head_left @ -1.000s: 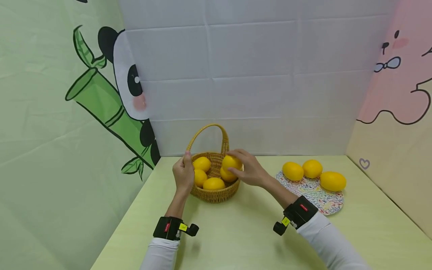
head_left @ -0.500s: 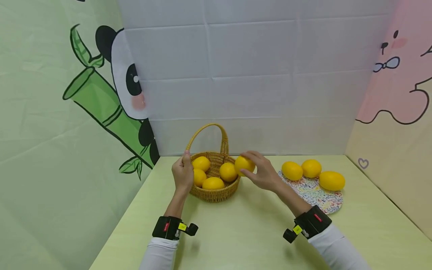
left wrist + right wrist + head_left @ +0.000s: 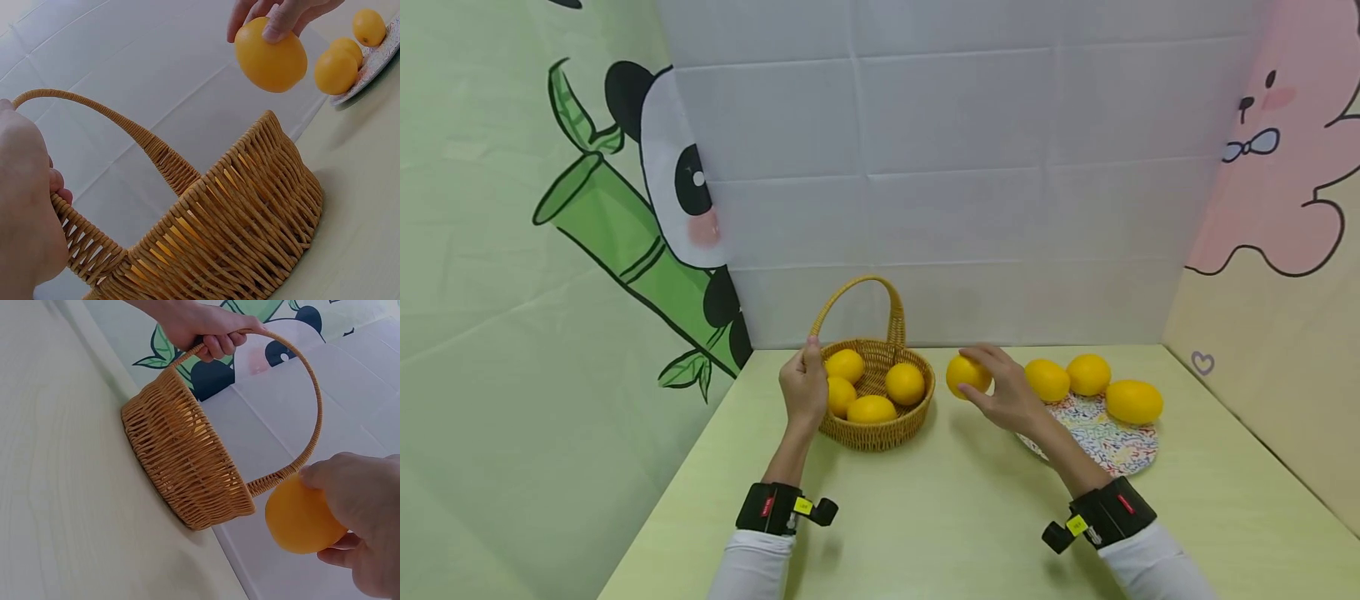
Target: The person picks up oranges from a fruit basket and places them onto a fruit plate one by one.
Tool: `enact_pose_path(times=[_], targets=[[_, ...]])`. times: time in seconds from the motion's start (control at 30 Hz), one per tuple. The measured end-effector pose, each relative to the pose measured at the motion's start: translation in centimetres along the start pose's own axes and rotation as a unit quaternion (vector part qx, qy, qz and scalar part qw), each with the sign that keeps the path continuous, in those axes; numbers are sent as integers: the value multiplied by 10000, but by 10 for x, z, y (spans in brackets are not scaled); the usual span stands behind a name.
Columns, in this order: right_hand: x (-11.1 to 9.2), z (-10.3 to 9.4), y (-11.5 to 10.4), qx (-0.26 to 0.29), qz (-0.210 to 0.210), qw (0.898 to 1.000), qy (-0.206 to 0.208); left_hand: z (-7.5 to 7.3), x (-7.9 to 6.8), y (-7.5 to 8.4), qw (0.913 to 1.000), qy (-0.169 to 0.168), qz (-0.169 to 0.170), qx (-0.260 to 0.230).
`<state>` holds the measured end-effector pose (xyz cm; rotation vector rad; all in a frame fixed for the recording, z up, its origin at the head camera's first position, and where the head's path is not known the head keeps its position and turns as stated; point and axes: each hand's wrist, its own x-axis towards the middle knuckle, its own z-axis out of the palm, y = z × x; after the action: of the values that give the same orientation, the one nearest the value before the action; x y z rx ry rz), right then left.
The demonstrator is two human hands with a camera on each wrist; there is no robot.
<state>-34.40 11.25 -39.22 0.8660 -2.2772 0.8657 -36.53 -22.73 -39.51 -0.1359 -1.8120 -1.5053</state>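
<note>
A wicker basket (image 3: 880, 435) with a tall arched handle (image 3: 112, 115) stands on the table, several yellow lemons (image 3: 871, 409) inside it. My left hand (image 3: 804, 386) grips the lower left part of that handle, fingers curled round it in the right wrist view. Between thumb and fingers, my right hand (image 3: 1009, 392) pinches one lemon (image 3: 303, 514). It is held in the air just right of the basket rim, apart from it. To the right, a round plate (image 3: 1105, 446) with a colourful squiggle pattern bears three more lemons (image 3: 1133, 402); my right forearm covers part of its near left edge.
The pale table (image 3: 917, 525) meets a white cloth backdrop (image 3: 955, 208) close behind the basket. Printed side cloths, a panda with bamboo (image 3: 617, 225) on the left and a pink animal (image 3: 1270, 192) on the right, flank the table.
My right hand has lifted a lemon out over the basket's right rim and carried it rightward towards the plate. My left hand keeps its grip on the handle.
</note>
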Motion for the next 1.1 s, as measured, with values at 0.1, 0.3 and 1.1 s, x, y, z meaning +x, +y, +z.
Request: enact_pose_path(times=[0.1,0.3,1.1], targets=[[-4,-4,4,-95,-2,10000,20,0,1,-1,10000,-9,28,-1],[-8,-20,8,-335,132,9992,-187,0,2,-1,9999,6,98,-29],[-38,-57,26,-1276,480,9879,-735,0,2,-1,10000,15,17,16]])
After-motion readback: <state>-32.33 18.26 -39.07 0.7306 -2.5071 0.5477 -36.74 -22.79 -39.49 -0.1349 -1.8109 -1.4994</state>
